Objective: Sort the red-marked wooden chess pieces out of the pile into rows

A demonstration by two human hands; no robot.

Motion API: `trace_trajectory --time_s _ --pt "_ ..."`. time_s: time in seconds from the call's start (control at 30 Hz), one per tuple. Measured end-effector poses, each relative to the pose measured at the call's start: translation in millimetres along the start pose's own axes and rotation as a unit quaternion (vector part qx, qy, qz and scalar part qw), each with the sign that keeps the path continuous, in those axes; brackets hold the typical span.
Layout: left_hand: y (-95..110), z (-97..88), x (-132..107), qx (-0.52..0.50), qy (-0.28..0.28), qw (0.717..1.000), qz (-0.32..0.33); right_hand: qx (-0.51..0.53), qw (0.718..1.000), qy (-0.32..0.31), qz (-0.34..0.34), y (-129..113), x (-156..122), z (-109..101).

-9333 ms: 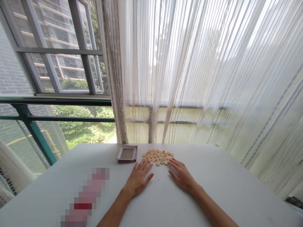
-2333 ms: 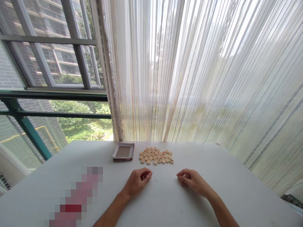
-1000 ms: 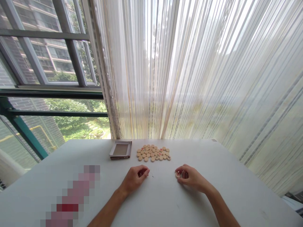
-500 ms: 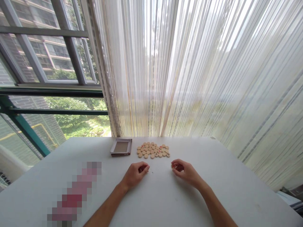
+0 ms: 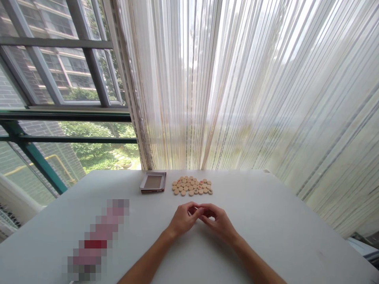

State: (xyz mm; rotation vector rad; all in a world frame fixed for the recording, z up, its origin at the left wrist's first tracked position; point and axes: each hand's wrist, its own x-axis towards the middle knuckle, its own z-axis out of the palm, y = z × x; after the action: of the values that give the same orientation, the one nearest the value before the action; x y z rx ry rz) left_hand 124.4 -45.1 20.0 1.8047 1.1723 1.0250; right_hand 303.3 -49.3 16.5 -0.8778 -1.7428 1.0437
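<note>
Head-worn view, forward and down

"What's between the left hand (image 5: pixel 181 219) and right hand (image 5: pixel 221 223)?"
"Can't tell; they hide the space where they meet."
"And the xiangqi pieces (image 5: pixel 192 183) at twelve o'clock from them?"
"Characters too small to read."
"Toward eight o'clock?"
"A pinkish object (image 5: pixel 100 234), pixelated beyond naming. Table (image 5: pixel 272 221) and forearms (image 5: pixel 154 254) are cut off at six o'clock."
</note>
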Motion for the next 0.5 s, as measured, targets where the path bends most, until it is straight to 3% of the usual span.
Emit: trace_trajectory --time_s 0.5 --pt "-5.8 -1.4 -7.1 -0.066 -0.035 0.997 -0.003 -0.040 0.999 -0.017 0.013 4.0 -4.0 2.8"
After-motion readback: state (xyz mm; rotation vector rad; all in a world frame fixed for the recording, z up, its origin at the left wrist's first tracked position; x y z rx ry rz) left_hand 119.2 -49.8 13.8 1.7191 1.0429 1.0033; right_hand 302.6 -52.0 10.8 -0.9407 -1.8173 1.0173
